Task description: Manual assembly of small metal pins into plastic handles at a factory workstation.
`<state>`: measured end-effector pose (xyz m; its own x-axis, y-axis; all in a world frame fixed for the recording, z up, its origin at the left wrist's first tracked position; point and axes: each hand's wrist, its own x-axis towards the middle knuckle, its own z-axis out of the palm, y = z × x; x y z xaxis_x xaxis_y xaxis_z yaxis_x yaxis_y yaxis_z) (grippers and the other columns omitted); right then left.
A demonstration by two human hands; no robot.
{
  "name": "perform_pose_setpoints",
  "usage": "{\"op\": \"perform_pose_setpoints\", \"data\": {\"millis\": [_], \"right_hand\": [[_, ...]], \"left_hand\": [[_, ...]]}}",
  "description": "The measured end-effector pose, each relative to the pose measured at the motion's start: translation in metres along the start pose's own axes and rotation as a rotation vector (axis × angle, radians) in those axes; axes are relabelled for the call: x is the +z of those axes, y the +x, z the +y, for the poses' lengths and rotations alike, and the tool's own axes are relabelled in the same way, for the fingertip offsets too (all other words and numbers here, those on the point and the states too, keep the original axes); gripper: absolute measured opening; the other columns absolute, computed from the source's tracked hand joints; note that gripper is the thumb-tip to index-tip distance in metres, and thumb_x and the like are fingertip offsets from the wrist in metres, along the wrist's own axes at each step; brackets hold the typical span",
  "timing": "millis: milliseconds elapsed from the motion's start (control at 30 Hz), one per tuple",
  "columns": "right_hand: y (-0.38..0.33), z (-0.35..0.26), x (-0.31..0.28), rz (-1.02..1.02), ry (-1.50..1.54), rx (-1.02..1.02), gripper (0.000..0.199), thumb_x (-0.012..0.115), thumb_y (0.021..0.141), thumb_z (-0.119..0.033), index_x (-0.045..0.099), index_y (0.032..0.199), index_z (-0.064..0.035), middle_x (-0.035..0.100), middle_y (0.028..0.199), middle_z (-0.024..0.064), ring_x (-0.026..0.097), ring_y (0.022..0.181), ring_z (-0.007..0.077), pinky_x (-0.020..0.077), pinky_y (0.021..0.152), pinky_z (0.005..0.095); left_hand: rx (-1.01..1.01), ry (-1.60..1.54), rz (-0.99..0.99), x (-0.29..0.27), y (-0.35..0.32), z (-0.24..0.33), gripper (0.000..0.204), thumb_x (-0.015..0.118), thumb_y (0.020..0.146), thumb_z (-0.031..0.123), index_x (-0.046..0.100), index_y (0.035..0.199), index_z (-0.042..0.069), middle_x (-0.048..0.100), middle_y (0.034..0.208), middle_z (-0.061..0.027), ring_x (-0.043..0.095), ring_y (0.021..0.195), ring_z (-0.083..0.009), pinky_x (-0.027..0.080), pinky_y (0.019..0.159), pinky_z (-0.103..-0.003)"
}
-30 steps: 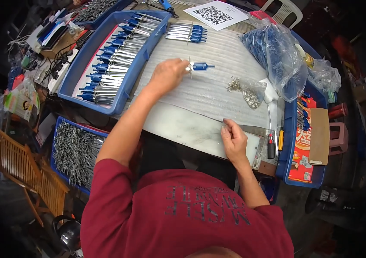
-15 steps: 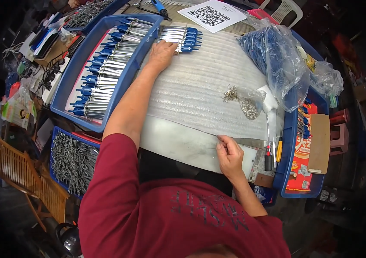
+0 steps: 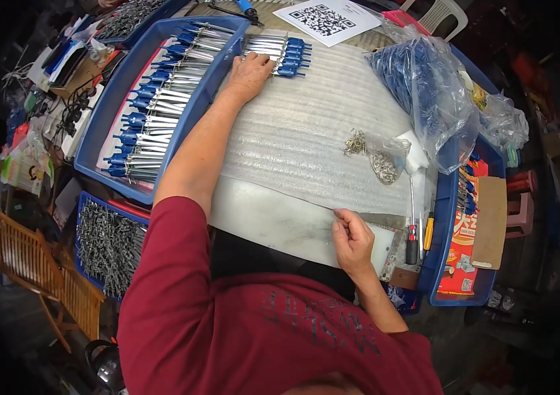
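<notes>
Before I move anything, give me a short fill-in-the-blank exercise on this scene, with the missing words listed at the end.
1. The hand at the row of blue-and-silver parts is the person's ____ one.
2. Beside the red-and-black screwdriver lies a tool whose handle is ____.
3. The clear bag holds many pieces coloured ____.
4. The slatted wooden chair stands on the person's ____ side.

Missing words: left; yellow; blue; left.

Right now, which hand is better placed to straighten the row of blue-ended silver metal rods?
Probably the left hand: it is at the row of blue-ended silver metal rods. The right hand is farther off, near the white foam sheet's front edge.
</notes>
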<state>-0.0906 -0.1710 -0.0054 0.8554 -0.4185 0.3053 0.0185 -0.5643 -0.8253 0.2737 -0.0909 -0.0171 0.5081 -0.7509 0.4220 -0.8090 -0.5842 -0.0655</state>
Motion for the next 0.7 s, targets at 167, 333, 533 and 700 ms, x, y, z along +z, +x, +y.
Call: {"op": "perform_pose_setpoints", "data": {"millis": [167,333,533,700], "right_hand": [[0.0,0.002,0.001,0.01,-0.001,-0.003,0.019,0.056,0.075,-0.005,0.055,0.092,0.0024,0.055,0.07,0.0121,0.053,0.06,0.0222,0.0425,0.055,0.0296],[-0.001,0.002,-0.002,0.012,-0.009,-0.001,0.018,0.056,0.075,-0.004,0.056,0.092,0.0023,0.056,0.071,0.0122,0.054,0.06,0.022,0.0431,0.055,0.029],[-0.002,0.002,0.003,-0.021,-0.009,0.014,0.019,0.056,0.078,-0.005,0.056,0.095,0.0038,0.057,0.075,0.0076,0.053,0.064,0.0122,0.0428,0.06,0.0231],[-0.003,0.004,0.004,-0.036,-0.046,0.07,0.018,0.053,0.08,-0.006,0.056,0.096,0.0035,0.058,0.08,0.0065,0.052,0.073,0.0102,0.0423,0.067,0.0226]], "left_hand": [[-0.023,0.002,-0.009,0.0,0.002,0.0,0.022,0.054,0.079,0.019,0.056,0.101,0.016,0.054,0.101,0.0004,0.047,0.096,-0.0189,0.035,0.076,-0.039],[-0.089,-0.095,0.032,-0.002,0.002,0.002,0.02,0.058,0.075,0.023,0.059,0.093,0.014,0.056,0.097,0.0005,0.048,0.094,-0.0199,0.036,0.074,-0.04],[-0.315,-0.156,0.225,-0.014,-0.012,0.019,0.012,0.059,0.073,0.016,0.059,0.082,0.008,0.057,0.09,-0.0042,0.05,0.088,-0.0249,0.04,0.071,-0.04],[-0.119,-0.522,0.456,-0.067,-0.059,0.066,0.011,0.059,0.069,0.012,0.056,0.077,0.005,0.055,0.078,-0.0119,0.052,0.079,-0.0294,0.042,0.068,-0.039]]}}
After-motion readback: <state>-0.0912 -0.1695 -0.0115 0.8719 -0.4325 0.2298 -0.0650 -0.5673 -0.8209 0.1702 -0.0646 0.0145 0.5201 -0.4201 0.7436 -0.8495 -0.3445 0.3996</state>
